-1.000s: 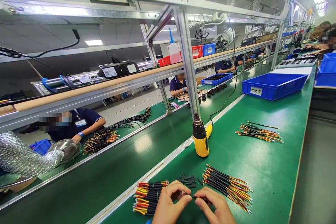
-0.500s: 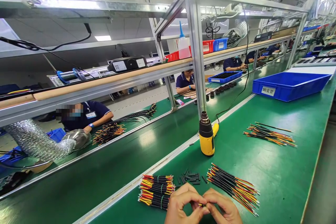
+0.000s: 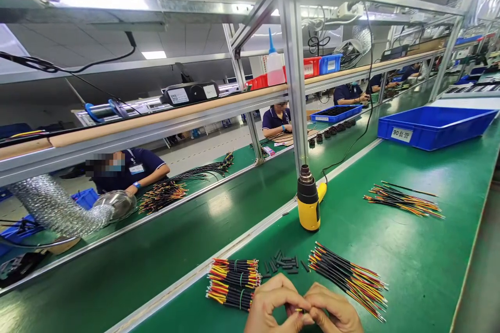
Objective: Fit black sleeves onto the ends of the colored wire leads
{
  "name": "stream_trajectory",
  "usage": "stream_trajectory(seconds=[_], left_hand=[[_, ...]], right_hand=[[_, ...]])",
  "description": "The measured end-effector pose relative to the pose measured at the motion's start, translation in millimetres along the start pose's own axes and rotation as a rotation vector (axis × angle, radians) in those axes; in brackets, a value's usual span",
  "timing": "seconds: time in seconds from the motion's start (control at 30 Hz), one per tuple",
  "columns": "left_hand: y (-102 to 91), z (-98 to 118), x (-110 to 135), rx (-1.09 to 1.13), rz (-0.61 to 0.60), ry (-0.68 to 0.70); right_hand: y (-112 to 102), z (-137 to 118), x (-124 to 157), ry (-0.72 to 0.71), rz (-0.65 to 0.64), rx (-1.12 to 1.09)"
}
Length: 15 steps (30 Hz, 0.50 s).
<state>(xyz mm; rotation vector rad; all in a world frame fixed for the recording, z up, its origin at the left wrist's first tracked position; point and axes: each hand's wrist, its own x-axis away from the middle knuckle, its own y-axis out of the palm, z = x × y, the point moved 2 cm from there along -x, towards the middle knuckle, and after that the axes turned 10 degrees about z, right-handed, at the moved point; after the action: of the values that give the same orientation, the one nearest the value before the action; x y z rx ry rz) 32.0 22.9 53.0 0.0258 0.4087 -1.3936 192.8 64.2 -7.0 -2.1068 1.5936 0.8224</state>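
At the near edge, the fingertips of my left hand and my right hand meet in a pinch. Between them shows the yellowish tip of a short wire piece; the fingers hide the rest. Just beyond my hands are several loose black sleeve pieces. Left of my left hand lie banded bundles of wires in black sleeves with red, yellow and black ends. A fanned pile of sleeved wires lies beyond and right of my right hand.
A yellow heat gun stands nozzle up by the metal post. Farther right are another wire pile and a blue bin. A shelf runs above the bench. Across it, a person works near a foil duct.
My fingers have shifted slightly around the wire piece, and its yellowish tip shows a little lower. The view has moved a little; the bench items stay in place.
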Motion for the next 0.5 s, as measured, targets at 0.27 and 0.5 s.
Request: stream_trajectory(seconds=[0.27, 0.5], left_hand=[[-13.6, 5, -12, -0.191, -0.086, -0.1], [-44.6, -12, -21, -0.896, -0.378, -0.135]], right_hand=[[-8, 9, -4, -0.062, 0.081, 0.316], [-48, 31, -13, -0.238, 0.165, 1.181]])
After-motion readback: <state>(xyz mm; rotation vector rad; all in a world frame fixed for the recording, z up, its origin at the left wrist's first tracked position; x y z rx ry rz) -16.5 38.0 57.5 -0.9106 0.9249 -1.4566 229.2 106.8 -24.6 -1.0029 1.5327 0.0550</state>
